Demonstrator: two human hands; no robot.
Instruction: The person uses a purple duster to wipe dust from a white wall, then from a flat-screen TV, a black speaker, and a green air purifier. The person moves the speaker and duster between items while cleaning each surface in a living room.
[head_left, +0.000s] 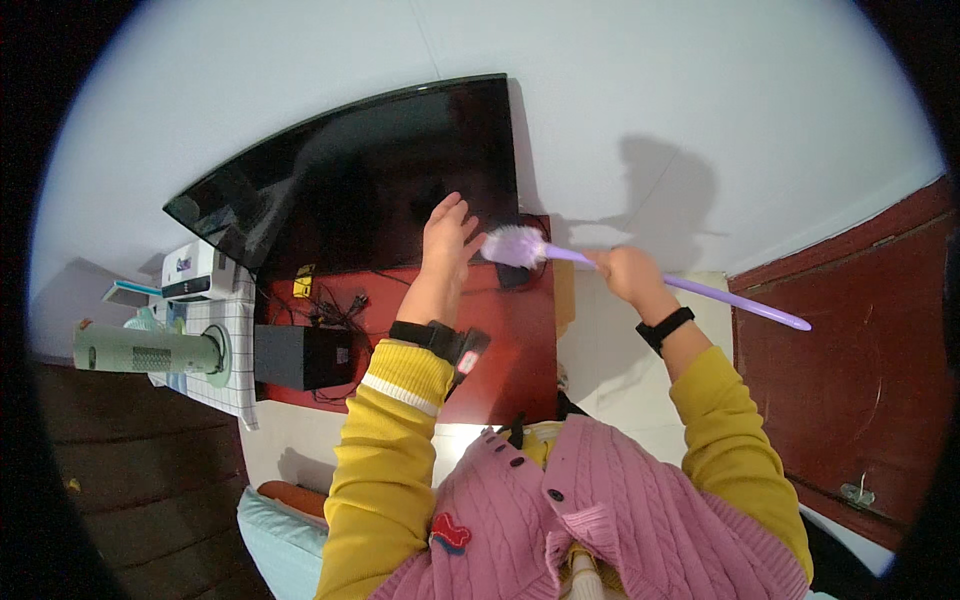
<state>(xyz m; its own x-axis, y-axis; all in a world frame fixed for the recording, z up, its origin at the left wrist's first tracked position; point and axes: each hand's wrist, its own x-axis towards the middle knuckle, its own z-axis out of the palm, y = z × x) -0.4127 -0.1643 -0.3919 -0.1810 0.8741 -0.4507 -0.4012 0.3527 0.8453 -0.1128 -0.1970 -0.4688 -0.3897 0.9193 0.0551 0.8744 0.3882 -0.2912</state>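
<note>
My right hand (632, 274) is closed round the purple handle of a long brush (735, 298). The brush has a bushy pale-lilac bristle head (514, 246), which points left toward my other hand. My left hand (449, 238) is raised with its fingers apart and holds nothing. Its fingertips are close to the bristles; whether they touch, I cannot tell. Behind both the left hand and the bristle head is a large black television screen (370, 175), standing at the back of a red tabletop (520, 345).
On the tabletop are a black box (303, 357), a yellow item (304, 281) and tangled black cables (335, 310). To the left, a checked cloth (235, 392) bears a pale green cylindrical appliance (150, 350) and a white printer-like machine (200, 272). A dark red door (850, 370) stands at right.
</note>
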